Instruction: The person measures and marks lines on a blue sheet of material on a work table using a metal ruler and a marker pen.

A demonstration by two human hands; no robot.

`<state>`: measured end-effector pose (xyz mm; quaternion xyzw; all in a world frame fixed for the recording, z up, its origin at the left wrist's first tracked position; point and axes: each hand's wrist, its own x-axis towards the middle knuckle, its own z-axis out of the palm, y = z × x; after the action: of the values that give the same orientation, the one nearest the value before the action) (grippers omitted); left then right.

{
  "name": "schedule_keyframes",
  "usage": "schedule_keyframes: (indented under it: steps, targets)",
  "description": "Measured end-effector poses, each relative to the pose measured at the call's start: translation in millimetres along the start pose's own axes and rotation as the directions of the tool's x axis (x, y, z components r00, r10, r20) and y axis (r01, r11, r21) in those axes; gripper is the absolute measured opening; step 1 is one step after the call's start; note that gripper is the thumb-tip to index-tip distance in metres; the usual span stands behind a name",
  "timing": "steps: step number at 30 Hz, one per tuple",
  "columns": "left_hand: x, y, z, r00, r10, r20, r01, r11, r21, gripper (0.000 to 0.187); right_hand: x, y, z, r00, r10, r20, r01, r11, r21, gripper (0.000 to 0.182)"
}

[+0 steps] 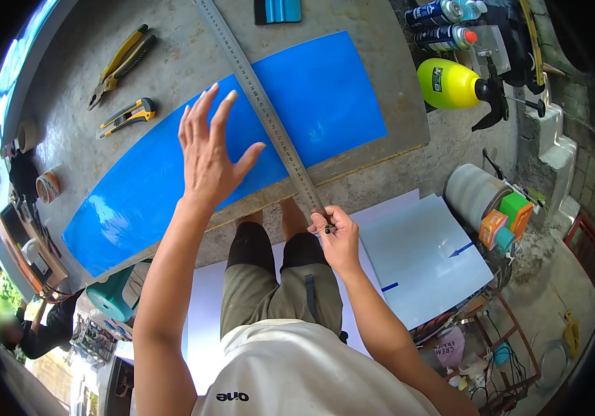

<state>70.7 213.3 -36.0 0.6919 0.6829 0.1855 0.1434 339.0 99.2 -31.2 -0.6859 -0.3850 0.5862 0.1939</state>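
Note:
A curved blue sheet [152, 184] lies on the grey tabletop, its lower side near the table's front edge. Across it runs a long metal ruler [263, 104], its near end sticking out past that edge. My left hand [211, 145] is over the blue sheet, left of the ruler, with fingers spread and nothing in it; whether it touches the sheet is unclear. My right hand [335, 236] is closed at the ruler's near end, beyond the table edge. A small dark-tipped thing, perhaps a pen, shows between its fingers.
Pliers [121, 66] and a utility knife [128, 116] lie on the table's left part. A blue squeegee [283, 10] is at the far edge. Spray cans [443, 38] and a yellow spray bottle [450, 84] stand right. Pale sheets [422, 256] lie below. Another person is at lower left.

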Motion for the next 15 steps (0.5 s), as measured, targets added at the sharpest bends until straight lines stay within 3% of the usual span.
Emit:
schedule_keyframes:
  steps: [5,10,15]
  targets:
    - [22,-3,19,0.998,0.017,0.06,-0.021,0.998,0.055,0.098,15,-13,6,0.999,0.037,0.014,-0.036,0.996,-0.085,0.018]
    - [23,-4,25,0.996,-0.022,0.085,0.011,0.991,0.136,0.095,25,4,2,0.996,-0.029,0.086,0.025,0.998,0.054,0.018]
    - [24,-4,28,0.994,-0.035,0.105,0.016,0.984,0.177,0.093,17,14,-8,0.993,0.003,0.121,-0.002,1.0,-0.015,0.02]
